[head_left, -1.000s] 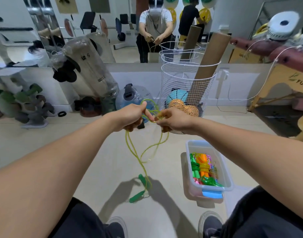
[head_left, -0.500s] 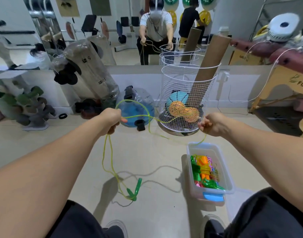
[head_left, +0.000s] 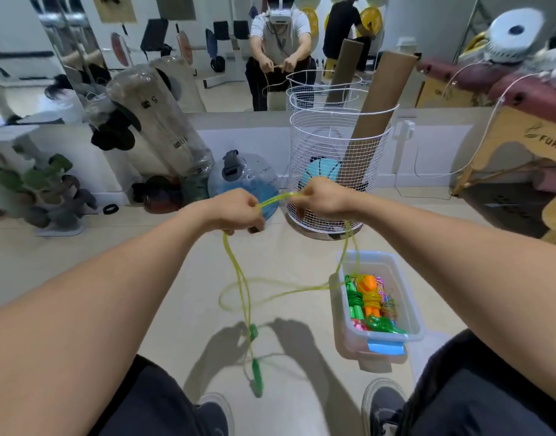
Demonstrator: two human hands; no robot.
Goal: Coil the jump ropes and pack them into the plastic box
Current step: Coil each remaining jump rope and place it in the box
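A yellow-green jump rope [head_left: 238, 278] with green handles [head_left: 256, 369] hangs in front of me. My left hand [head_left: 235, 212] grips several strands of it in a fist. My right hand [head_left: 320, 199] pinches the rope close beside the left, a short taut stretch between them. From the right hand a strand drops toward the clear plastic box [head_left: 399, 284] on the floor at the right. Coiled ropes [head_left: 368, 300] in orange, green and pink lie inside the box. The two handles dangle low between my knees.
A white wire basket [head_left: 336, 146] with a cardboard tube and balls stands just beyond my hands. A blue water jug [head_left: 242, 180] sits left of it. A wall mirror is behind; a wooden bench [head_left: 522, 143] stands at the right. My shoes [head_left: 383, 404] are near the box.
My hands were spread wide apart half a second ago; they have come back together in front of the basket. A new loop of rope now sags between them.
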